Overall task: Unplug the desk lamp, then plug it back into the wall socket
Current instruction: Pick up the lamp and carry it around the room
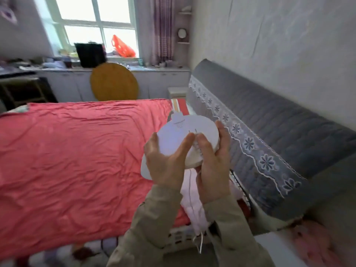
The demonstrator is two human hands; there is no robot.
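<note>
Over the near right corner of the red bedspread [77,151], up at chest height: the white desk lamp [185,139], underside turned to the face so the plug [193,132] shows. Cradled on the left hand [163,162], palm under the near edge, thumb laid across the flat base to steady it. Right hand [212,162] wrapped round the far rim, thumb pressing beside the two metal prongs. Both grips full, then, closed on the lamp itself; nothing pinched on the plug alone yet. Plug free in the air, so unplugging looks done. Thin white cord [190,189] trailing down between the wrists toward the white basket [179,237] below, slack. No wall socket anywhere in view; maybe behind the grey padded headboard [269,120] at right, though impossible to say. Likely held this way to check the prongs before turning to the wall. Blurry picture, so fine detail around the prongs uncertain.
</note>
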